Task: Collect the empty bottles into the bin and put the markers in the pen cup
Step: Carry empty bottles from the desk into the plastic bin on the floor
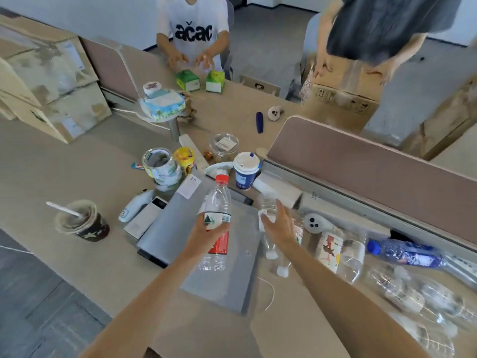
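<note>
Left hand (206,233) grips the red-capped bottle (219,200) above the laptop (167,228). Right hand (280,226) clutches clear bottles (268,204) beside it. Overloaded, one could slip.

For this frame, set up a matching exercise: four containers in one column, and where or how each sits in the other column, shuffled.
Things:
1. red-capped bottle
2. blue-capped bottle
3. white-lidded paper cup
4. dark cup with a white stick in it

Places or states:
A. lies on its side at the right, near the partition
B. stands at the left of the desk
C. gripped by the left hand
D. stands upright by the partition's end

Pairs: 1-C, 2-A, 3-D, 4-B
</note>
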